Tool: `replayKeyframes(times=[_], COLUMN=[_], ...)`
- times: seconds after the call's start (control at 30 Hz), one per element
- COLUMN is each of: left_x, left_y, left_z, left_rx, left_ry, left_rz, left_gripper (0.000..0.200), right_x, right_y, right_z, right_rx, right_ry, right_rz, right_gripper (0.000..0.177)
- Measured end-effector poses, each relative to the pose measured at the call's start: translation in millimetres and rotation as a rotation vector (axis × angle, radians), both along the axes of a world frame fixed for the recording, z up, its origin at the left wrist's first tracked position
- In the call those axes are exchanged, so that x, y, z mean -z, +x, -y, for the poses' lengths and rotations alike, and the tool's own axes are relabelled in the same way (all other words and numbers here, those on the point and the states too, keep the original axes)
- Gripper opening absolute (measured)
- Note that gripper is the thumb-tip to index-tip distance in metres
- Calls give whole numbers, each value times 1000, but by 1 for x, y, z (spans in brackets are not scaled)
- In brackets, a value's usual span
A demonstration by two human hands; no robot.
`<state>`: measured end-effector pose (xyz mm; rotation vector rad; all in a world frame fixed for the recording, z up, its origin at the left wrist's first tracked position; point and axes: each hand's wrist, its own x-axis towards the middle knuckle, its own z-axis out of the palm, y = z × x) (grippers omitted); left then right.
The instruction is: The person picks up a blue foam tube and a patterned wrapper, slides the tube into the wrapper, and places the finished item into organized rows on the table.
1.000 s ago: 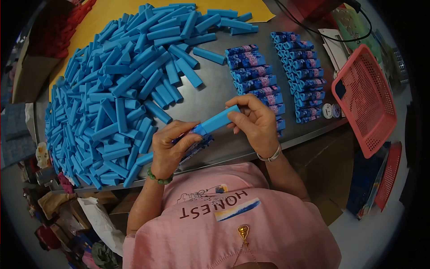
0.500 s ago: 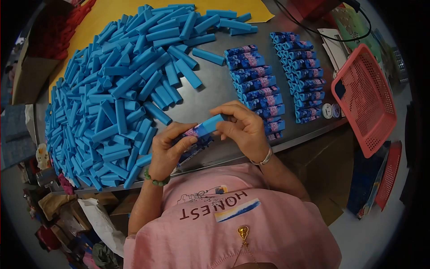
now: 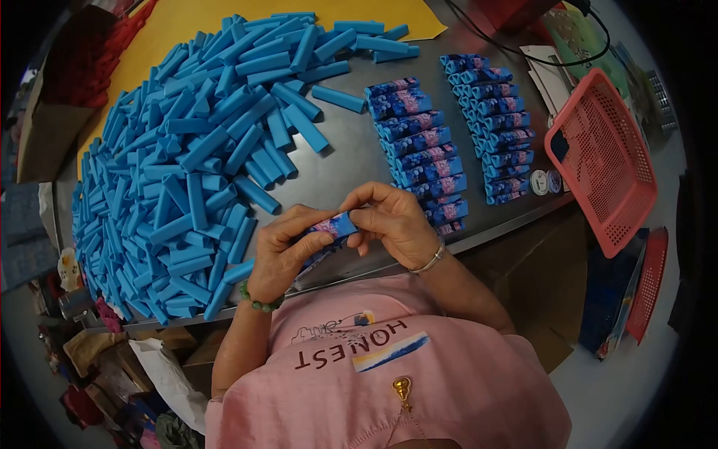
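Note:
Between my two hands, over the table's front edge, is a blue tube in a patterned sleeve [image 3: 334,225], dark blue with pink. My left hand [image 3: 283,247] is closed around its left end, thumb on top. The fingers of my right hand [image 3: 395,227] pinch its right end. More patterned material [image 3: 318,262] shows below my left hand, partly hidden. A large heap of plain blue tubes [image 3: 179,194] lies to the left. Right of my hands, sleeved tubes [image 3: 430,142] are stacked in a row, with a second row of sleeved tubes [image 3: 508,123] beyond.
A pink perforated basket [image 3: 607,168] stands at the table's right edge, near two small round discs [image 3: 546,182]. A yellow sheet [image 3: 179,19] lies under the heap's far side. At the far left is a cardboard box [image 3: 48,138] with red items. A black cable [image 3: 523,54] crosses the back right.
The patterned sleeve now covers the tube's right part, where plain blue showed before. My right hand has moved left, closer to my left hand. The view has shifted slightly.

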<state>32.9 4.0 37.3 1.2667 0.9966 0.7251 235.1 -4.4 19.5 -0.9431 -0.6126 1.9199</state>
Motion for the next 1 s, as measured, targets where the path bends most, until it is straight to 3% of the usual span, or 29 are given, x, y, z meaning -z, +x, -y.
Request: replayKeyframes(times=[0.13,0.2,0.27,0.37,0.43,0.6,0.7,0.73,0.8,0.87,0.93,1.0], left_x=[2,3,4,-1,4,22,36,42,50,61,58,41], left_y=[4,10,16,28,19,12,20,25,33,34,33,30], left_z=[1,-2,-4,-4,-7,-27,-65,-77,-100,-118,-122,-114], left_rx=[-50,-53,22,-117,-113,-71,-44,-47,25,62,104,7], left_ry=[30,66,268,370,382,491,921,927,1228,1259,1287,1127], left_rz=[-55,-77,-69,-175,-238,-498,-724,-732,-1077,-1093,-1102,-924], left_gripper=[28,29,32,35,36,36,33,33,35,37,39,39], right_x=[-11,-23,-20,-19,-19,2,3,3,-2,-14,-30,-37], right_y=[-1,-2,4,38,68,113,108,105,101,95,85,75], right_z=[2,4,4,-11,-18,-24,-25,-25,-22,-17,-9,-2], right_rx=[52,141,150,307,426,451,464,501,570,640,604,530], right_ry=[141,701,694,736,570,468,528,577,632,683,692,694], right_rz=[232,807,813,922,860,928,1101,1202,1267,1337,1220,1122], right_gripper=[19,24,25,17,15,18,19,19,19,18,16,16])
